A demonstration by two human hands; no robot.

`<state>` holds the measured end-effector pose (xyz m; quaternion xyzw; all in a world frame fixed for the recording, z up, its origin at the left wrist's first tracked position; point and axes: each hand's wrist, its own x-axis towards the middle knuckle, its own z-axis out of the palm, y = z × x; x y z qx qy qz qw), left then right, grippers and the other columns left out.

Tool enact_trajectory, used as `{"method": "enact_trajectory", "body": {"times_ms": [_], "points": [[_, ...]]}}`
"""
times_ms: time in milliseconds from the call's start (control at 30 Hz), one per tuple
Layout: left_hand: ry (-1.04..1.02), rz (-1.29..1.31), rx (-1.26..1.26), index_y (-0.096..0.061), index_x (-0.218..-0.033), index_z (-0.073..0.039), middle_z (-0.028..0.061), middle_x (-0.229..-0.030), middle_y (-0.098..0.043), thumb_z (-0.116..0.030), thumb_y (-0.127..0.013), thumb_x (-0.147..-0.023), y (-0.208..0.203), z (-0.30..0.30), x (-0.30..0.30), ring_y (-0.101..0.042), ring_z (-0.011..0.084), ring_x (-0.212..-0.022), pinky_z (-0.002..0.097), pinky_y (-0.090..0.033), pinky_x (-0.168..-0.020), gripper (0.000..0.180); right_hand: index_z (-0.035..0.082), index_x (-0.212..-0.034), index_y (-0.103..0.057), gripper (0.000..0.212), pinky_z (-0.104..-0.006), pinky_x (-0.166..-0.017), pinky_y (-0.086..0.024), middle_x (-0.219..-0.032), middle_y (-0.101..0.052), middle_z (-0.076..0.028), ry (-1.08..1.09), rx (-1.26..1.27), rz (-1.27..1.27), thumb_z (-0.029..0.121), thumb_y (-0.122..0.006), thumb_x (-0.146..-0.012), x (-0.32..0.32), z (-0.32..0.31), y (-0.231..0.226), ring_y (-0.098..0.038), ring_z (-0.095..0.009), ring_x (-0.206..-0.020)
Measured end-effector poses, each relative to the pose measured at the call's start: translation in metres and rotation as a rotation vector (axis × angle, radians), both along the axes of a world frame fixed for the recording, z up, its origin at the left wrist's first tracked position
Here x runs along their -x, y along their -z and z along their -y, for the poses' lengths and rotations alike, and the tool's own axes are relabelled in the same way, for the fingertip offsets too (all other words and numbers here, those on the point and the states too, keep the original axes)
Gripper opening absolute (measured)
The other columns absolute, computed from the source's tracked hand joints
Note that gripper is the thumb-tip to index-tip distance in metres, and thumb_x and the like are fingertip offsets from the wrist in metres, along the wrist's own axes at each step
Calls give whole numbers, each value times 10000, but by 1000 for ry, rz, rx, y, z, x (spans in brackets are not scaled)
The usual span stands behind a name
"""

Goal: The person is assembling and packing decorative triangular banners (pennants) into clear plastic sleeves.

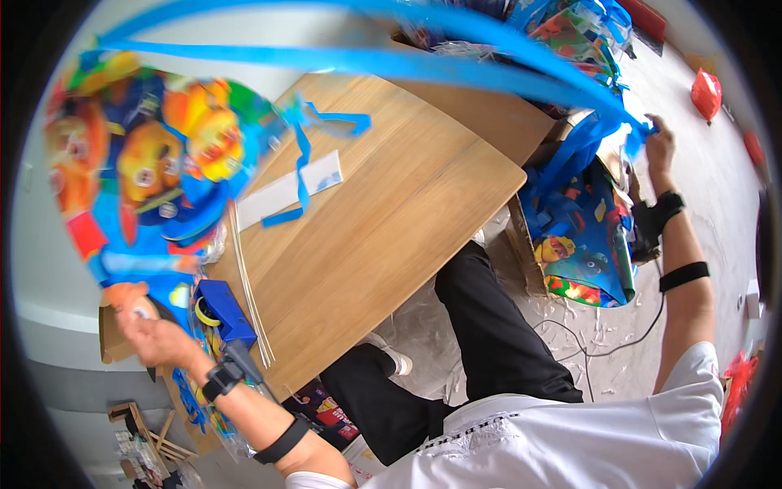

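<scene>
My left hand (148, 330) is closed on the lower edge of a kite-like printed sheet (147, 163), blurred by motion, with bright cartoon figures on it. It stands up over the left end of the table. Long blue ribbons (326, 57) stretch from the sheet's top across to the far right. There my right hand (661, 147) pinches them, arm extended above a cardboard box (521, 244). More blue ribbon hangs below that hand into the box, over a similar printed sheet (578, 244). A short blue ribbon (303, 175) trails from the sheet's right side onto the table.
On the wooden table (391, 187) lie a white strip (269, 196), thin white rods (244, 285) and a blue tape dispenser (236, 314). Plastic-wrapped colourful bundles (570, 37) are piled at the back. A black cable (619, 352) and white scraps lie on the floor.
</scene>
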<state>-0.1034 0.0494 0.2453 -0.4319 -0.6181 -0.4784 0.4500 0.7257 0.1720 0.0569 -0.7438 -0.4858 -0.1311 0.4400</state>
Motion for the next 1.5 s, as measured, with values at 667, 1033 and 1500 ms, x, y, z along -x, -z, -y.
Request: {"method": "enact_trajectory", "body": {"times_ms": [667, 1033, 1500], "points": [[547, 17, 985, -646, -1086, 28, 210, -1182, -618, 8, -500, -874, 239, 58, -87, -564, 386, -1141, 458, -438, -997, 258, 63, -1298, -518, 545, -489, -1026, -400, -1432, -406, -190, 417, 823, 845, 59, -652, -769, 59, 45, -33, -420, -323, -1311], [538, 11, 1251, -451, -1376, -42, 184, -1495, -336, -130, -589, -872, 218, 78, -97, -315, 365, -1378, 513, -260, -1117, 530, 105, -1299, -518, 624, -506, -1160, -184, -1464, -377, -139, -1108, 247, 461, 315, -719, -747, 428, 64, 18, -309, -294, -1389], [252, 423, 1107, -519, -1252, 23, 230, -1282, -526, -193, -690, -827, 220, -20, -1, -475, 387, -1213, 457, -391, -1019, 507, 153, -1435, -372, 735, -509, -1153, -162, -1508, -305, -155, -1076, 482, 399, 429, -657, -816, 435, 89, 29, -274, -306, -1406]]}}
